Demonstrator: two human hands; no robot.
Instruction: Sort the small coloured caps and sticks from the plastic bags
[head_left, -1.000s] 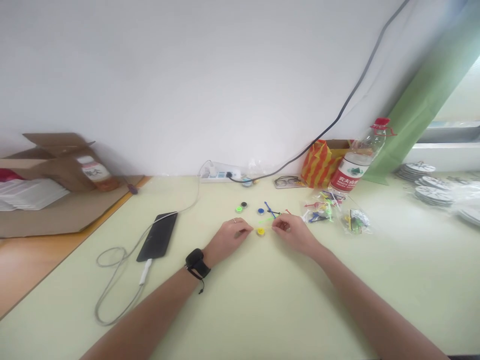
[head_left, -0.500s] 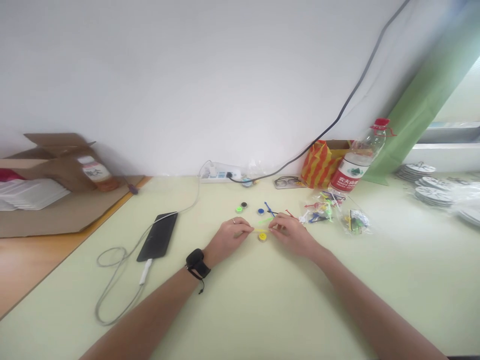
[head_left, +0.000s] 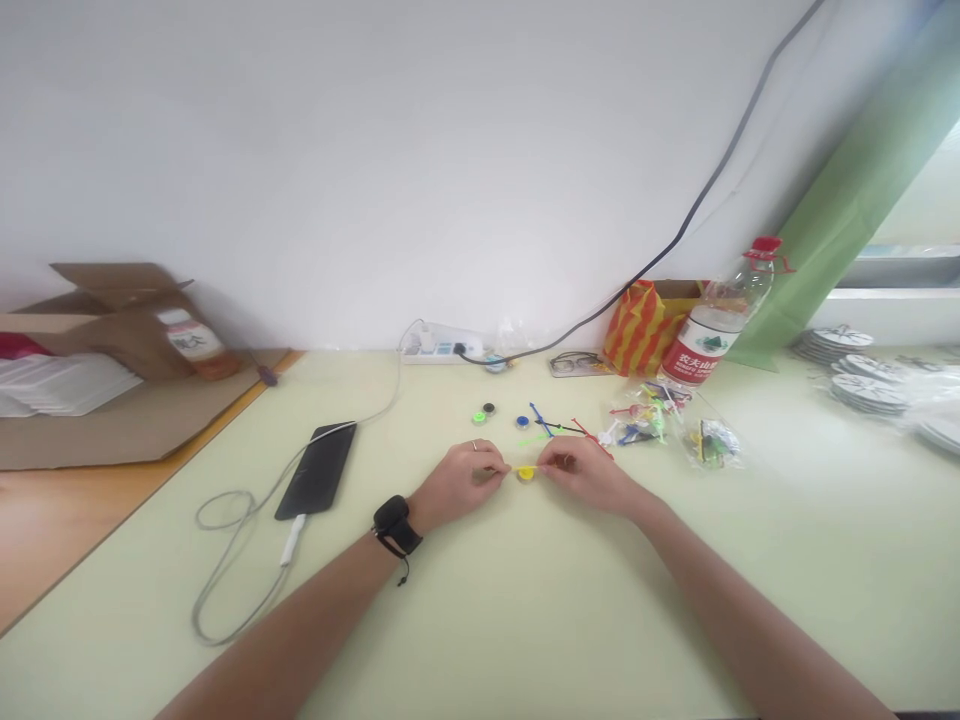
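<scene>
Between my two hands stretches a thin yellow plastic strip, perhaps an arrow pointer like those behind it. My left hand [head_left: 466, 476], with a ring and a black watch on the wrist, pinches its left end. My right hand [head_left: 583, 472] pinches the right end. The strip lies over or just above a small round yellow piece [head_left: 526, 475] on the table. Behind are a blue round piece [head_left: 523, 422], a green round piece [head_left: 479, 417] and a black round piece [head_left: 489, 408]. Blue [head_left: 539, 418], black and red arrow pointers [head_left: 586, 431] lie near my right hand, with a green one partly hidden.
Clear bags of coloured parts [head_left: 651, 415] lie right, before a large water bottle [head_left: 701, 340] and a striped bag [head_left: 637, 328]. A phone [head_left: 316, 472] on its cable lies left. A power strip [head_left: 442, 345] stands by the wall; stacked discs [head_left: 866, 385] sit far right.
Both hands have brought the yellow strip slightly toward me, from behind the yellow round piece to over it. More of the black and red pointers shows behind my right hand.
</scene>
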